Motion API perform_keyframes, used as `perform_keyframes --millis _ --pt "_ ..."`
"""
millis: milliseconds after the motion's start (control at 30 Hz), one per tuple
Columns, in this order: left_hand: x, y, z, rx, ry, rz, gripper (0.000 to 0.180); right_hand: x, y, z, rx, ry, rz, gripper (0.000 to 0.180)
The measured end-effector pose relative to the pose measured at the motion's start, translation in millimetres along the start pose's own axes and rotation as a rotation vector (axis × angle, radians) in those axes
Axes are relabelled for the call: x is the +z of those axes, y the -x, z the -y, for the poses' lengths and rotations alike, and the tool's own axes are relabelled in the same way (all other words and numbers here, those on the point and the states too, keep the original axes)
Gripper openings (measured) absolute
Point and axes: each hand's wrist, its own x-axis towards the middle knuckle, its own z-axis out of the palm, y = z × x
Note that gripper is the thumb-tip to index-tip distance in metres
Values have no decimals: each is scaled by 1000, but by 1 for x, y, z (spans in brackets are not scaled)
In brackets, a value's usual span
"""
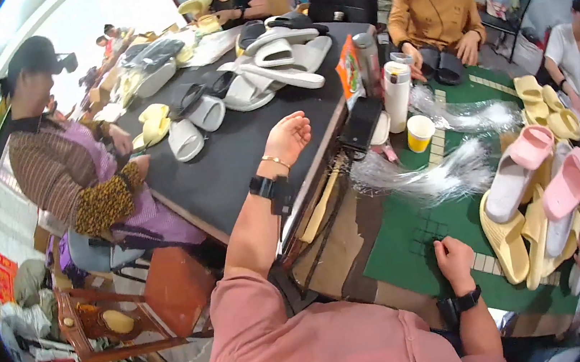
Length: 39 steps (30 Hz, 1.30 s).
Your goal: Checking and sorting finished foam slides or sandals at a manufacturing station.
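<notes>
My left hand (288,138) is raised near the right edge of the dark table (241,136), its fingers curled in and nothing visible in them. On that arm are a bracelet and a black watch. Low over the green mat (399,240), my right hand (454,260) is closed like a fist; whatever it holds, if anything, is hidden. Dark grid lines show on the mat beside it. Beyond it lies a bundle of clear plastic strands (441,173). Close to its right, yellow, grey and pink slippers (509,226) are piled.
White and grey slides (266,75) cover the dark table's far part. A white bottle (397,95), yellow cup (420,134) and black phone-like device (361,125) stand between the tables. Co-workers sit around; one in orange (436,11) touches black slides (446,64). A wooden chair (173,289) is at left.
</notes>
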Motion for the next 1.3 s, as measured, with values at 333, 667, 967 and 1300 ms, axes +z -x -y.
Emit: perform_keyframes --millis 333,667,967,1300 --pt "-128 -33 -75 107 141 -467 9 5 0 -4 -13 -37 -54 31" --pt "-156 -32 -110 122 -205 -617 17 3 1 -2 -1 -9 -40 31" --pt "-77 -57 -74 18 -216 -270 18 3 0 -1 -13 19 -43 32" --pt "-4 -82 -51 9 -422 -140 45 7 2 -6 -37 18 -58 32"
